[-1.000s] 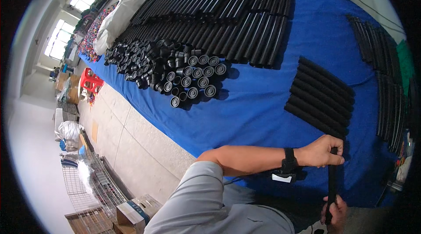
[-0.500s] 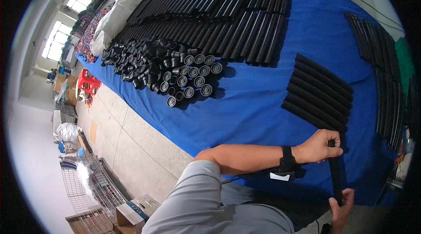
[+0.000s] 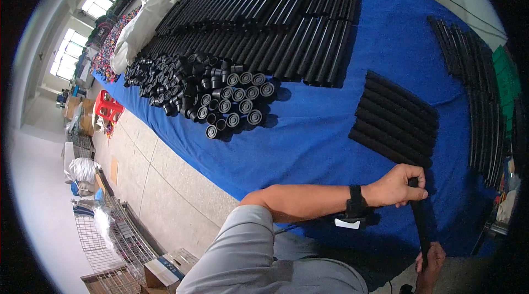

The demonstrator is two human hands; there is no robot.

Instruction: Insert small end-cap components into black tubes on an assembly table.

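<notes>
Seven or so finished black foam-sleeved rods (image 3: 394, 120) lie in a row on the blue cloth-covered table (image 3: 325, 128). Left hand (image 3: 398, 185) is closed around the top of one long black rod (image 3: 420, 222), held near-upright at the table edge; right hand (image 3: 430, 265) grips its lower end. Large stocks of black tubes (image 3: 275, 24) and short black caps (image 3: 204, 95) remain unused, so work appears early.

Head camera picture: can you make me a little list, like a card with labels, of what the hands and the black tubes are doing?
left hand: closed around the top of a black tube
right hand: holds the same tube's lower end
wrist: black strap on left wrist
table: blue cloth
nearby: row of black foam sleeves
far side: long black tubes in rows
middle: pile of short black caps
</notes>
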